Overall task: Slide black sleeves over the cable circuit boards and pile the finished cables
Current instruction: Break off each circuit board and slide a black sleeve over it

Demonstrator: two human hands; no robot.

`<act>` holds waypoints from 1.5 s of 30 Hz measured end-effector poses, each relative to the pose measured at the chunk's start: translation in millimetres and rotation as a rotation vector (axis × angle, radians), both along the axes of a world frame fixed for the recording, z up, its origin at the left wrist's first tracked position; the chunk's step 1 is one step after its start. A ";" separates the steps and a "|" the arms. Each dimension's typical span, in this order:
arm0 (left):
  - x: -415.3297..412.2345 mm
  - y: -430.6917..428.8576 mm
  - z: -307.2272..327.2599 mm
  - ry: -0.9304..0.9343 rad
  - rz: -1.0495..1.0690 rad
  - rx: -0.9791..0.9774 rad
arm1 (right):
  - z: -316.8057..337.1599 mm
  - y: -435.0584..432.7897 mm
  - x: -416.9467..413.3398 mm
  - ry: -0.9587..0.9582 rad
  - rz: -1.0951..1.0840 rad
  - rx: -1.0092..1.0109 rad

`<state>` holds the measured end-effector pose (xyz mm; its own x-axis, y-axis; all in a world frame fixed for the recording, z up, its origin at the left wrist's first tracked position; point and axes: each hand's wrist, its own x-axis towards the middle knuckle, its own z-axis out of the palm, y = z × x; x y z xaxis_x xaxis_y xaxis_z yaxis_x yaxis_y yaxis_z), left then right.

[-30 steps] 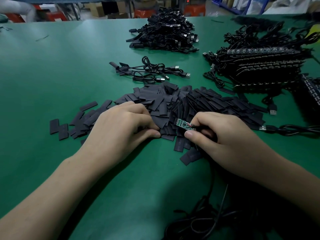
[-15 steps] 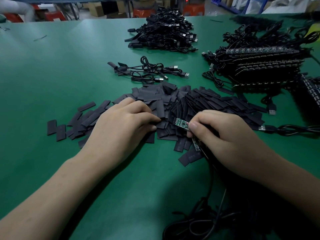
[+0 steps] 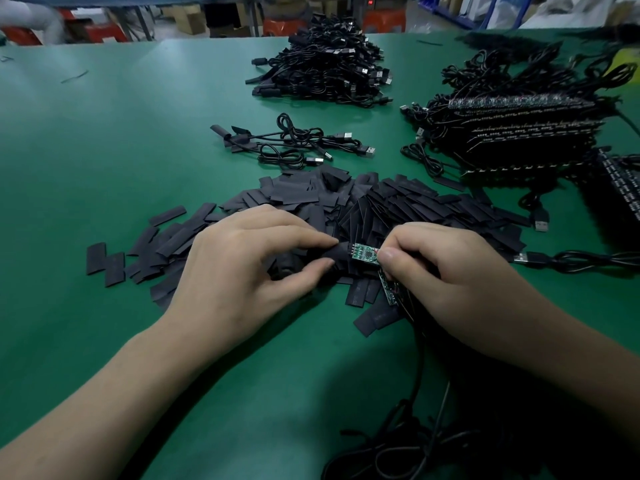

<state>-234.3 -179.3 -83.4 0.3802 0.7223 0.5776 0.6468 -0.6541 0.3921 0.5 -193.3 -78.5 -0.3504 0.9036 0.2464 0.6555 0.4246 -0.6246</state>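
My left hand (image 3: 242, 268) pinches a black sleeve (image 3: 337, 253) between thumb and forefinger, its open end meeting the tip of a small green circuit board (image 3: 363, 251). My right hand (image 3: 450, 278) grips that board by its cable end, and more boards (image 3: 389, 292) hang below its fingers. A wide heap of loose black sleeves (image 3: 346, 206) lies on the green table (image 3: 104, 150) right behind both hands. A few sleeved cables (image 3: 287, 142) lie beyond the heap.
A big pile of black cables (image 3: 325, 77) sits at the far middle. Stacked rows of boards with cables (image 3: 519, 133) fill the right side. Loose cables (image 3: 433, 441) trail off the near edge, and a USB plug (image 3: 523, 258) lies to the right.
My left hand lifted a sleeve out of the heap and brought it right to the board's tip. My right hand kept hold of the board and barely moved.
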 end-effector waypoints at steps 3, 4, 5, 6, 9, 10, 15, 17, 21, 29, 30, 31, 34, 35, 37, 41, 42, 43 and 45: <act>-0.2 -0.3 -0.4 -0.010 -0.003 -0.006 | -1.0 0.3 1.8 -0.014 0.020 0.019; 0.1 -0.5 -0.7 -0.007 -0.005 -0.002 | -1.1 0.3 2.2 -0.022 0.024 0.025; 0.4 -0.4 -1.1 -0.001 -0.007 0.004 | -0.9 0.3 2.3 -0.029 0.024 0.027; 0.1 -0.2 -1.2 0.009 -0.012 0.013 | -0.6 0.0 2.4 -0.034 0.023 0.024; -2.8 1.5 -0.1 0.081 -0.058 0.039 | 1.3 -1.4 0.5 -0.072 0.032 0.018; -4.1 2.1 0.6 0.117 -0.074 0.055 | 2.1 -1.8 -0.2 -0.084 0.034 0.012; -4.1 1.6 3.5 0.219 -0.100 0.167 | 5.6 -0.9 0.1 -0.013 0.023 -0.102; -3.0 -0.1 3.0 0.206 -0.093 0.165 | 6.0 -0.3 0.8 0.020 0.018 -0.135; -0.4 -3.9 0.4 0.075 -0.077 0.017 | 5.1 -1.9 0.3 0.016 0.014 -0.121; 3.5 -4.7 -0.5 0.029 -0.048 -0.043 | 3.0 -2.6 0.8 -0.077 0.038 -0.005; 3.9 -4.9 -0.3 0.016 -0.048 -0.051 | 2.9 -2.7 1.0 -0.072 0.042 -0.009; 3.8 -5.0 0.0 0.004 -0.049 -0.060 | 3.0 -2.6 1.1 -0.070 0.048 -0.014; 2.4 -5.2 2.1 0.000 -0.049 -0.077 | 3.9 -2.7 0.4 -0.077 0.069 -0.014; 1.8 -5.2 2.9 0.001 -0.053 -0.083 | 3.8 -2.9 0.4 -0.071 0.070 -0.018; 1.3 -5.0 3.5 -0.004 -0.065 -0.092 | 3.7 -2.8 0.8 -0.060 0.068 -0.019; 3.1 -5.5 3.2 0.003 -0.107 -0.089 | 2.8 -2.4 1.8 -0.046 0.070 -0.040; 3.1 -5.4 3.1 0.011 -0.113 -0.085 | 2.9 -2.2 2.1 -0.042 0.071 -0.044; 2.8 -5.2 2.9 0.019 -0.118 -0.085 | 3.1 -2.2 2.1 -0.037 0.069 -0.049; 2.8 -5.3 2.6 0.026 -0.136 -0.100 | 3.2 -2.2 1.9 -0.025 0.068 -0.066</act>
<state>-231.5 -184.6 -80.8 0.4924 0.7167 0.4938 0.5659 -0.6947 0.4441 2.4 -195.6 -75.3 -0.4173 0.8912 0.1776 0.6424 0.4275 -0.6361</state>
